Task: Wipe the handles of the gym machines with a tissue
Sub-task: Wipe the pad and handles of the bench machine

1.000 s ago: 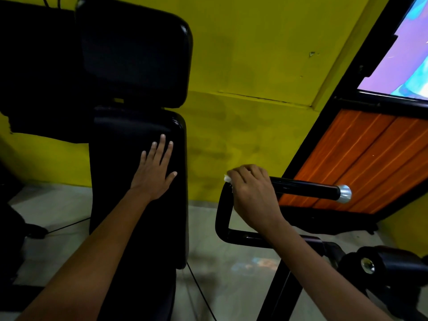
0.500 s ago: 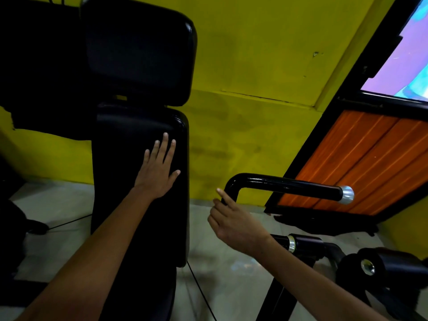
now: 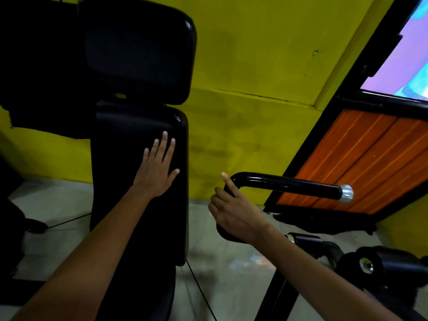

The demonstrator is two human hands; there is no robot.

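Working at the bend of the handle, with the wipe only partly judged done.

My right hand is resting at the bend of the black handle, at about 9 o'clock from its silver end cap, index finger reaching up along the curve and the other fingers curling; I cannot tell whether my grip is holding the tissue, since none is showing. My left hand is lying flat, grip released, on the black back pad. I am guessing the straight bar is still waiting.
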